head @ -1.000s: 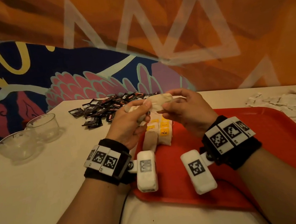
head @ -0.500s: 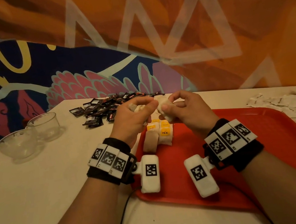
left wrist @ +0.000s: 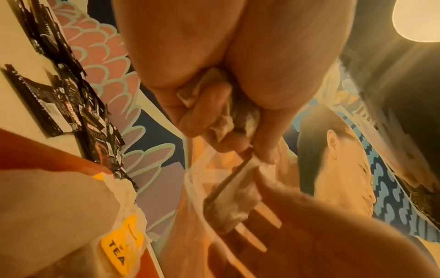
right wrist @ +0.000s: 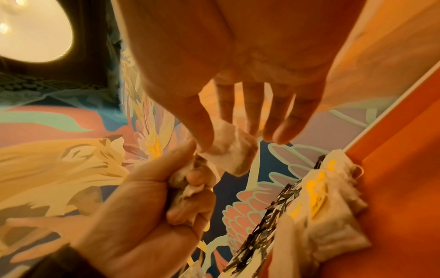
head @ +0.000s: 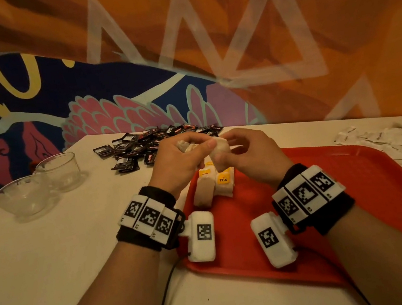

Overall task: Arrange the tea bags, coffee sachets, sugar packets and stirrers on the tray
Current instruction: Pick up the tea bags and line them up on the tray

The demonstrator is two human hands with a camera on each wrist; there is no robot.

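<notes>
Above the far left corner of the red tray (head: 331, 184), my left hand (head: 200, 149) grips a small bunch of tea bags (head: 183, 145) in its curled fingers. My right hand (head: 218, 158) pinches a single tea bag (head: 220, 148) between thumb and forefinger, right beside the bunch. In the right wrist view that tea bag (right wrist: 228, 150) hangs from the thumb, touching the left hand's bunch (right wrist: 188, 186). A few tea bags (head: 215, 184) with yellow TEA tags lie on the tray under the hands. Black coffee sachets (head: 156, 141) are heaped on the table behind.
White sugar packets (head: 391, 146) are spread on the table right of the tray. Two clear glass cups (head: 60, 172) (head: 22, 196) stand at the left. A painted wall runs close behind the table's far edge. A cable trails from the left wrist.
One second ago both hands held the bunch together. Since then they have drawn slightly apart, with a single tea bag now in the right hand's pinch.
</notes>
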